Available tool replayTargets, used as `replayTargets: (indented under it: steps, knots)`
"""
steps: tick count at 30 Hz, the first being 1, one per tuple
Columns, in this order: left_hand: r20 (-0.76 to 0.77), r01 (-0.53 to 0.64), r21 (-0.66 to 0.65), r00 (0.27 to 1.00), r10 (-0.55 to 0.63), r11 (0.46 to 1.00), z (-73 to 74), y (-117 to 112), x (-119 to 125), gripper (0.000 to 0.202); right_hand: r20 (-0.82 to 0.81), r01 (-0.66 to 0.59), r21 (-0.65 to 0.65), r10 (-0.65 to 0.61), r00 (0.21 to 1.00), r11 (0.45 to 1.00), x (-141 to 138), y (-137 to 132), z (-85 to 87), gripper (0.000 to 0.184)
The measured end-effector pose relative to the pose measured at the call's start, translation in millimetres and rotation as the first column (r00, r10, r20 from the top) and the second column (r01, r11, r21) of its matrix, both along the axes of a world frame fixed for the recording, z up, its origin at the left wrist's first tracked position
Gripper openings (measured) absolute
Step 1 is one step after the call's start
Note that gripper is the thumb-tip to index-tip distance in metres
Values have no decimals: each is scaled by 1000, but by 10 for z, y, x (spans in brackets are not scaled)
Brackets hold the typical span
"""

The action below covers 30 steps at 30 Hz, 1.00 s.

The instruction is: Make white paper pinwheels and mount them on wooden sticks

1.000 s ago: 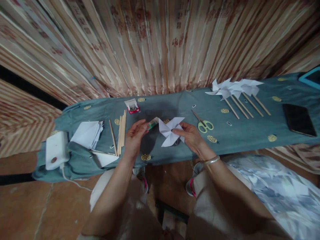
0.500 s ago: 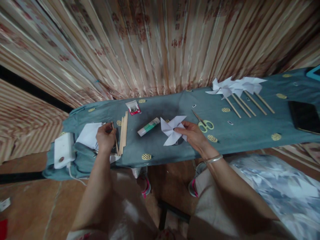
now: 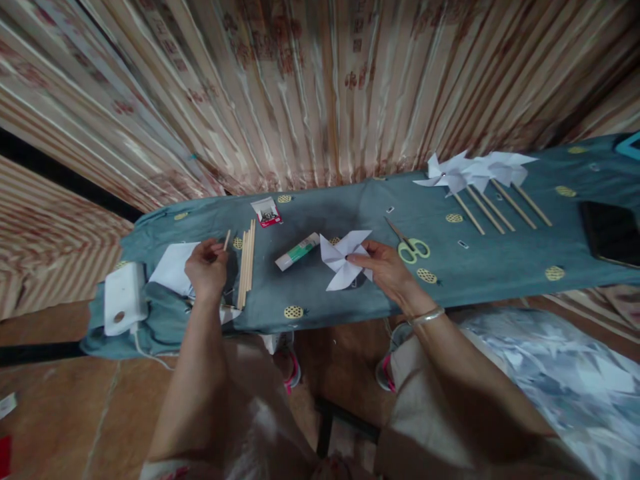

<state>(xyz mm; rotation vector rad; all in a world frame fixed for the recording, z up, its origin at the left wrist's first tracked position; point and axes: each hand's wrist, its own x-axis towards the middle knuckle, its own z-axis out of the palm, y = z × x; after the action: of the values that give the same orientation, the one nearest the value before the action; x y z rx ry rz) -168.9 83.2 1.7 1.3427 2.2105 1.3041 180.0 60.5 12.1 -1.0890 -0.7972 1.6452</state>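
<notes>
My left hand (image 3: pixel 206 267) is closed round a thin wooden stick (image 3: pixel 227 239), whose tip pokes up past my fingers. It sits next to a row of several more sticks (image 3: pixel 245 262) on the blue-green cloth (image 3: pixel 350 213). My right hand (image 3: pixel 381 266) pinches a folded white paper pinwheel (image 3: pixel 344 259) at its middle, pressing it on the cloth. A glue stick (image 3: pixel 298 251) lies between my two hands.
Green-handled scissors (image 3: pixel 410 247) lie just right of my right hand. Finished pinwheels on sticks (image 3: pixel 475 179) lie at the far right, beside a dark phone (image 3: pixel 610 233). White paper sheets (image 3: pixel 173 268), a white box (image 3: pixel 123 297) and a small packet (image 3: pixel 265 211) are at the left.
My left hand let go of the glue stick, which now lies on the cloth, moved left to the sticks and picked one up. My right hand kept hold of the pinwheel.
</notes>
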Motion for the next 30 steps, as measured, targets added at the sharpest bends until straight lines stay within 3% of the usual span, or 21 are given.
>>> replayTargets:
  steps: [2,3,6,9,12,16,20,22,26,30]
  knots:
    - [67,-22,69,998,17,997,71,-52,120,34,11,1,8,-1,1000,1000,-1,-2,-1,32]
    - [171,-30,139,985,6,990,118,-87,208,32,14,0,8,0,1000,1000,-1,-4,-1,32]
    - [400,18,285,906,-136,958,292,-218,567,28,6,1,-3,0,1000,1000,6,-15,13,33]
    - [595,127,318,745,-302,939,462,-331,986,28,-20,-4,0,4,1000,1000,22,-45,66,34]
    - [740,240,259,573,-352,935,535,-351,1350,26,-31,-41,19,41,999,999,39,-104,147,34]
    - [896,323,188,331,-297,928,424,-256,1682,28,-42,-86,47,88,995,995,67,-196,229,36]
    - [956,345,142,195,-219,928,237,-241,1906,31,-34,-142,90,145,989,986,136,-263,249,35]
    - [968,422,134,138,-210,897,174,-288,1989,32,9,-171,107,171,985,979,179,-287,252,33]
    - [980,512,101,96,-174,853,113,-376,2100,35,100,-224,126,212,972,966,240,-318,257,29]
    - [978,539,79,120,-169,839,82,-365,2179,33,143,-239,121,221,965,963,244,-330,241,27]
